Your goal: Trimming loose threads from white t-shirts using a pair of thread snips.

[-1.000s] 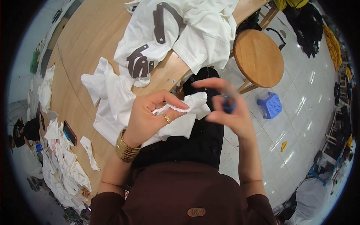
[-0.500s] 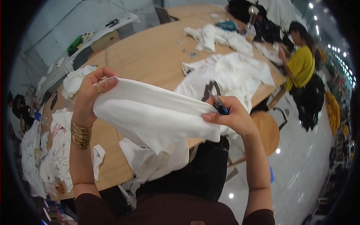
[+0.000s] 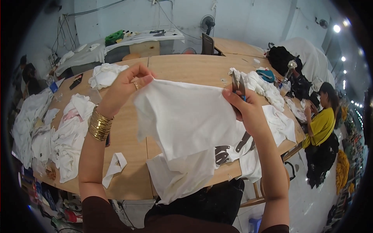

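Note:
A piece of white fabric hangs stretched between my hands above the table. My left hand pinches its upper left corner; gold bangles circle that wrist. With thumb and fingers, my right hand grips the upper right corner. The same hand also keeps a pair of small thread snips in its palm, blades pointing up. Below the held piece, another white cloth drapes over the table's near edge. White garment pieces with dark printed shapes lie just beyond my right wrist, partly hidden.
Heaps of white garments cover the left of the wooden table. A white strip lies near the front edge. More white cloth is piled at the far right. A person in a yellow top works at the right end.
My view has lifted toward the far wall. The fabric, bunched and tilted before, now hangs flatter and more upright. The snips' blades have swung upward in my right hand.

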Demonstrator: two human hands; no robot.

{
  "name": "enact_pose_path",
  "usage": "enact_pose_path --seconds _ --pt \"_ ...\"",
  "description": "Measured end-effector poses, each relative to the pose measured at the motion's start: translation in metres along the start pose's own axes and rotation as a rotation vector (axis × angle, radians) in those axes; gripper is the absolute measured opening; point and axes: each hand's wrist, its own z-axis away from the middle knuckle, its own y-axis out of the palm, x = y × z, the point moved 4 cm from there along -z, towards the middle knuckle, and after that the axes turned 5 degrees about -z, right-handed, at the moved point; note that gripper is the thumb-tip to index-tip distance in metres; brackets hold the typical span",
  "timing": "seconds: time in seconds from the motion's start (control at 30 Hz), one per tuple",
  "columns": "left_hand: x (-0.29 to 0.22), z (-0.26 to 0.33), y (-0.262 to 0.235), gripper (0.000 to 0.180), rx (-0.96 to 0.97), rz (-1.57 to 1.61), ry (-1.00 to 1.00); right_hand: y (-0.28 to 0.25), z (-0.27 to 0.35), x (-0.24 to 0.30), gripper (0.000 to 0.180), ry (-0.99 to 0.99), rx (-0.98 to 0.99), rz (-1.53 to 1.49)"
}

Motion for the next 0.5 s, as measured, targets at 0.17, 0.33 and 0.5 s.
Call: enact_pose_path --seconds 0.17,0.33,0.5 --pt "0.048 0.011 -0.001 0.021 0.174 0.474 -0.175 0.038 -0.029 0.006 0.021 0.0 -0.012 0.053" --pt "-0.017 -0.016 0.017 0.037 0.257 -0.192 0.109 0.056 -0.073 0.064 0.018 -0.274 -0.082 0.166" --pt "-0.052 -0.031 -0.039 0.037 0.049 -0.439 0.563 0.083 -0.076 0.069 0.025 -0.225 -0.057 0.209"
